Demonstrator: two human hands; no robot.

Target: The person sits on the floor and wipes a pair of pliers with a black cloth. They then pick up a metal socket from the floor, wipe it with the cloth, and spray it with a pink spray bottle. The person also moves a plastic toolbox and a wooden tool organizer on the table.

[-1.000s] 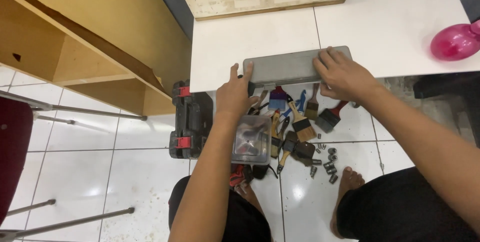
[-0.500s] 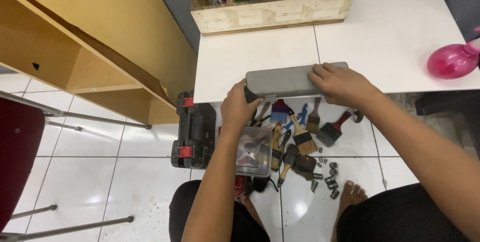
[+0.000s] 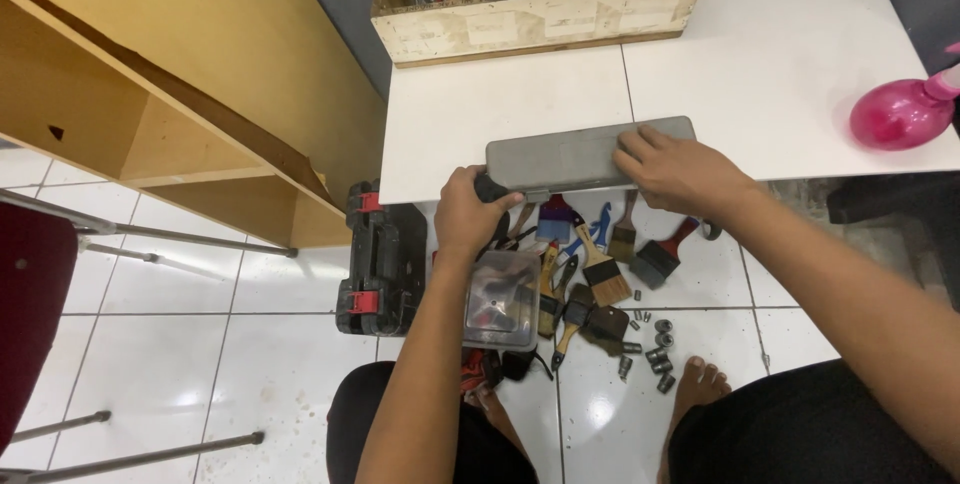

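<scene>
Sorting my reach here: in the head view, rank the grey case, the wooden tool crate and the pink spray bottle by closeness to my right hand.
1. Grey case: under the right hand, table's front edge.
2. Pink spray bottle: off to the right.
3. Wooden tool crate: table's back edge.

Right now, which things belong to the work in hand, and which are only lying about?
In hand: grey case, on the white table's edge, left hand and right hand on it.

Lying about: wooden tool crate, pink spray bottle, paintbrushes, black toolbox, clear box.
</scene>
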